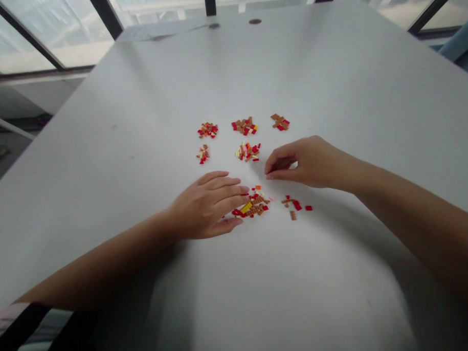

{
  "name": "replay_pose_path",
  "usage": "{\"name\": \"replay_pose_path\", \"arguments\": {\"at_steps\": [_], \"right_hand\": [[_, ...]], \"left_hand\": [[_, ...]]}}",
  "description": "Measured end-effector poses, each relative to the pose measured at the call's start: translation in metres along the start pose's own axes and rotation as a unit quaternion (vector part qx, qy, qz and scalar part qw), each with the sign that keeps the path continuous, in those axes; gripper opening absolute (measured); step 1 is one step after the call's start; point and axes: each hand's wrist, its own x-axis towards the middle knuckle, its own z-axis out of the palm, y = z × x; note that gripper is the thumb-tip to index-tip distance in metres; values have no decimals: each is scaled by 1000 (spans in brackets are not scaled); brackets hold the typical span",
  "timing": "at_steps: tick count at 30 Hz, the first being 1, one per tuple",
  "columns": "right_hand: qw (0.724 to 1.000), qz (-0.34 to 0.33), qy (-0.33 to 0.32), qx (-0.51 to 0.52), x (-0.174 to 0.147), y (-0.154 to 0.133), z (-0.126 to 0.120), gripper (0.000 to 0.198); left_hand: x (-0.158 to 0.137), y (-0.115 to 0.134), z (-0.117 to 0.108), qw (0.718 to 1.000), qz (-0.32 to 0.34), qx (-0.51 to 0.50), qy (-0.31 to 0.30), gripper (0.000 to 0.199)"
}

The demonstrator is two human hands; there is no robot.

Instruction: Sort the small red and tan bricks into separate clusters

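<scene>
My left hand point(212, 206) lies with its fingers spread over the left side of a loose pile of small building bricks point(260, 208), mostly brown and red with a yellow one, and hides part of it. My right hand point(295, 163) is closed in a pinch just above the table, between that pile and a heap of red, pink and cream bricks point(248, 152). Whatever its fingertips hold, if anything, is too small to see. Close below it, a few red and brown bricks point(297, 205) are scattered.
Beyond my hands lie more small heaps: orange-red bricks point(208, 130), brown and red bricks point(245, 126), larger brown pieces point(280, 122) and a small mixed heap point(203, 154). The white table point(310, 70) reaches to windows, with paper point(156, 31) at its far edge.
</scene>
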Motion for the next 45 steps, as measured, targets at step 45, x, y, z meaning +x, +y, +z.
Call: {"name": "replay_pose_path", "arguments": {"at_steps": [45], "right_hand": [[973,-69,169,-140,13,7,22,22]], "left_hand": [[2,3,-6,1000,5,-1,18,26]]}}
